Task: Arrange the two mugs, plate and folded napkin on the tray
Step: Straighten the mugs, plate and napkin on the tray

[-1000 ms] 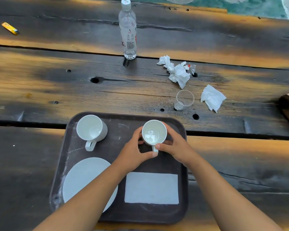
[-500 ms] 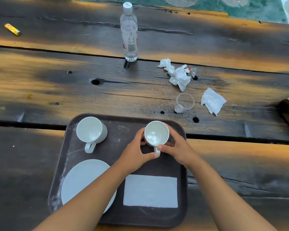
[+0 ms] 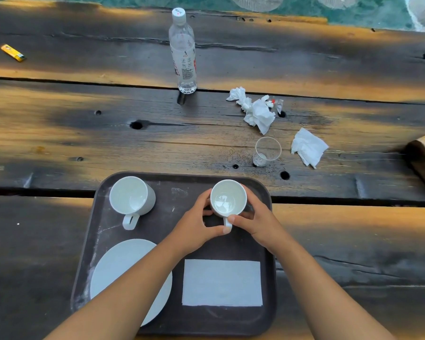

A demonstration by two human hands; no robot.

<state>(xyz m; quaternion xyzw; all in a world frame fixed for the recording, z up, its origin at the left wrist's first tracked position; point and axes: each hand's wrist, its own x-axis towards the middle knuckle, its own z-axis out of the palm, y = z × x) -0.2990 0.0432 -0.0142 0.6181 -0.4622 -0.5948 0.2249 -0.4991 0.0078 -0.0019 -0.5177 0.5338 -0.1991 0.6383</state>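
Four pieces sat on the tray [image 3: 177,200]: plate [image 3: 118,266] near left, napkin [image 3: 222,282] near right, first mug [image 3: 130,196] far left, second mug [image 3: 228,198] far right, cupped between my left hand [image 3: 194,229] and right hand [image 3: 260,224], thumbs pinching its handle, likely to square it.

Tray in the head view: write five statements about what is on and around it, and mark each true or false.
1. The left hand and the right hand both hold the right mug. True.
2. The left mug lies on its side. False: it stands upright, with its handle toward the near edge of the tray.
3. The folded napkin lies flat on the tray, nearer the camera than the right mug. True.
4. The plate sits off the tray. False: it lies on the tray, in the near left corner.
5. The water bottle has no cap. False: a white cap is on it.
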